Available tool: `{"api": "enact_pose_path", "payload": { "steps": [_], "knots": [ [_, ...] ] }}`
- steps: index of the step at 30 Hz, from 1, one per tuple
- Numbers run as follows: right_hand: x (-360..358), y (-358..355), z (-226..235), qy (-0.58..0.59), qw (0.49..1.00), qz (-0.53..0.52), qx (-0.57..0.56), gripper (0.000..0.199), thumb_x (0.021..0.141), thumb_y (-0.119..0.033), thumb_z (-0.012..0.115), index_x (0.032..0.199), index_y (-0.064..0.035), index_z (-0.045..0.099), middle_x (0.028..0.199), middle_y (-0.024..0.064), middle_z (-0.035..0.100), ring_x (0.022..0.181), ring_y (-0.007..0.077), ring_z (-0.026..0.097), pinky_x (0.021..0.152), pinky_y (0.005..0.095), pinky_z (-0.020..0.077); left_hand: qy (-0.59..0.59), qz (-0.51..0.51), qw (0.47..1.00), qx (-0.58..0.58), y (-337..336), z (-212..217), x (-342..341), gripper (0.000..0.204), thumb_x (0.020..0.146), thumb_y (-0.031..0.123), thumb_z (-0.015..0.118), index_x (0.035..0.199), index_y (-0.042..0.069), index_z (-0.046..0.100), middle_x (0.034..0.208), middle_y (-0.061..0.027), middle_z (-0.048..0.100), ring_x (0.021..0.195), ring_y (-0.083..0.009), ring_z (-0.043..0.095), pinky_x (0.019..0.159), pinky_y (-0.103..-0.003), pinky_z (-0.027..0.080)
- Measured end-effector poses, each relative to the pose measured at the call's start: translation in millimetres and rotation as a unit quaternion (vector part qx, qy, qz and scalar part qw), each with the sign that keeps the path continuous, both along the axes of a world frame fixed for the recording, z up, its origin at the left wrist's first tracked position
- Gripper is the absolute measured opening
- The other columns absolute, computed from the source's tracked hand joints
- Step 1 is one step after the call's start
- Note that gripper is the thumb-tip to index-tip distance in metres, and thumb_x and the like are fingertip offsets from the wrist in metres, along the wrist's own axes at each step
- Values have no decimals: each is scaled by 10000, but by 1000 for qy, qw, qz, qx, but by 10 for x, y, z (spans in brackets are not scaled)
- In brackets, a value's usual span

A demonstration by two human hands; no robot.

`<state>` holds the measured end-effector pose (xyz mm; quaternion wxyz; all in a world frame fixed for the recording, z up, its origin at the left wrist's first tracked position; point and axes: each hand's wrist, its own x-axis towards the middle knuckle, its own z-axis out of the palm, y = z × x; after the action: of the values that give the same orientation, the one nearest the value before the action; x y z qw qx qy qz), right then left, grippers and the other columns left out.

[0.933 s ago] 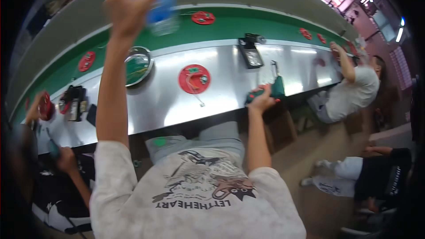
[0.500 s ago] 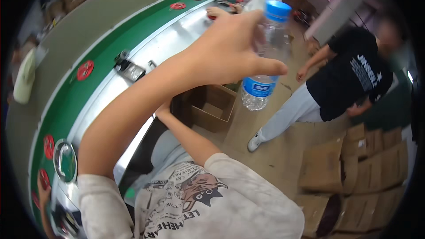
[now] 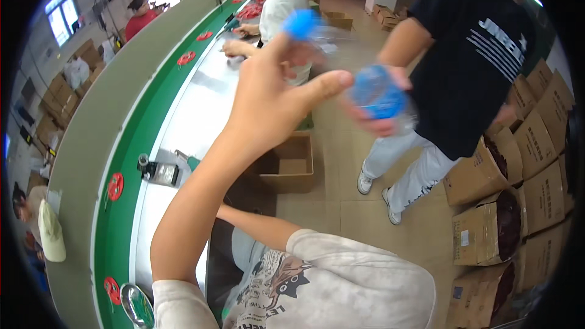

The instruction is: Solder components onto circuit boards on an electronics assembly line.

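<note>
My left hand (image 3: 268, 94) is raised in front of me, its fingers around the neck of a clear plastic water bottle (image 3: 381, 99) just below the blue cap. The bottle tilts, blurred by motion. A person in a black T-shirt (image 3: 469, 55) stands on the right; that person's hand (image 3: 390, 123) grips its lower part at the blue label. Low behind my left forearm, my right forearm (image 3: 259, 226) reaches toward the bench edge, and its hand is hidden. On the metal bench nearby lies a small black device with a clear part (image 3: 159, 172).
A green conveyor belt (image 3: 119, 240) with red discs (image 3: 114, 187) runs along the metal bench (image 3: 189, 125). A round mirror-like tray (image 3: 137, 306) sits at its near end. An open carton (image 3: 286, 164) stands beside the bench. Stacked cartons (image 3: 487, 231) line the right. A co-worker (image 3: 283, 12) works farther along.
The bottle has moved left and tilted, and the person in black has come closer and taken hold of its lower part. My view has shifted, showing more of the room.
</note>
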<state>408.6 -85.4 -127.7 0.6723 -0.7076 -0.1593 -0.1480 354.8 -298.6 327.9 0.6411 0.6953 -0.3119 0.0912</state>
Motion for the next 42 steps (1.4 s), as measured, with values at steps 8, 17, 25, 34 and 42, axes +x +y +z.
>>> {"api": "enact_pose_path", "payload": {
  "steps": [8,17,25,34,42],
  "knots": [
    [-714,-907,1946,432,859,241,128,323,1031,-467,569,1007,-167,689,761,43,609,645,195,587,640,363,507,-202,212,915,277,1370,-696,-683,548,859,331,744,1258,-4,573,970,-193,660,949,-395,627,851,-467,505],
    [-532,-574,1151,195,929,172,265,277,971,-227,530,937,45,569,727,118,589,542,217,572,546,347,506,125,707,646,259,3231,-2436,-2695,233,880,232,710,999,34,739,993,-166,726,919,-346,663,807,-432,530],
    [-438,-557,1047,224,923,169,262,340,967,-290,519,906,35,595,654,101,549,584,218,535,584,361,483,161,774,537,294,3271,-3035,-2539,303,791,283,775,966,45,706,1053,-139,656,1008,-352,585,898,-459,466],
    [-535,-587,1252,162,946,142,244,232,970,-224,520,976,1,572,834,117,586,568,180,523,549,318,468,173,743,519,386,4724,-2371,-2725,510,847,453,748,1138,36,714,1106,-192,712,1064,-377,651,928,-471,513],
    [-577,-518,1214,253,920,115,277,86,927,-128,638,957,-78,575,725,50,595,531,153,574,487,300,480,327,706,485,400,6552,-2852,-2793,465,842,451,682,969,4,669,986,-248,714,926,-396,698,792,-497,534]
  ]
}}
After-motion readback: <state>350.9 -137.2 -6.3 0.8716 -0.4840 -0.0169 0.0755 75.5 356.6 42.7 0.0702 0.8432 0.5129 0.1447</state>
